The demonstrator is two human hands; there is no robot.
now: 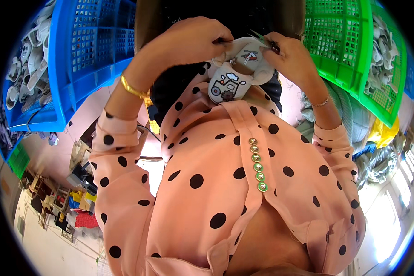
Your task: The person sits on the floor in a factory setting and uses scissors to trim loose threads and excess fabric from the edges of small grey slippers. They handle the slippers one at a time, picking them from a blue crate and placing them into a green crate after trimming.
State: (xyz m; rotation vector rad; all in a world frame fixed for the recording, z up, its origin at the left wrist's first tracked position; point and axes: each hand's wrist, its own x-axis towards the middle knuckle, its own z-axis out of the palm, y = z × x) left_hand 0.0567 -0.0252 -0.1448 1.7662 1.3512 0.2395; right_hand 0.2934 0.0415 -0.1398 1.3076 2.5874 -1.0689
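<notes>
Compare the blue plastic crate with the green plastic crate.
The blue plastic lattice crate sits at the person's left, the green plastic lattice crate at the right. The blue one shows more of its side wall; the green one shows mainly its rim and one wall. Pale small items lie heaped beside each. Both have open grid walls.

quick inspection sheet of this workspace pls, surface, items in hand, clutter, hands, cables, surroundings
surface: no worktable seen; the work is held over the lap, against a pink dotted blouse
job's things: small grey baby shoes with cartoon patches, held between both hands; thin green-handled tool, kind unclear
clutter: blue crate on the left and green crate on the right, pale shoe pieces beside them
hands: left hand grips the shoes' upper edge; right hand holds the tool against them
cables: nothing seen
surroundings: fabric piles at right, furniture far left
</notes>
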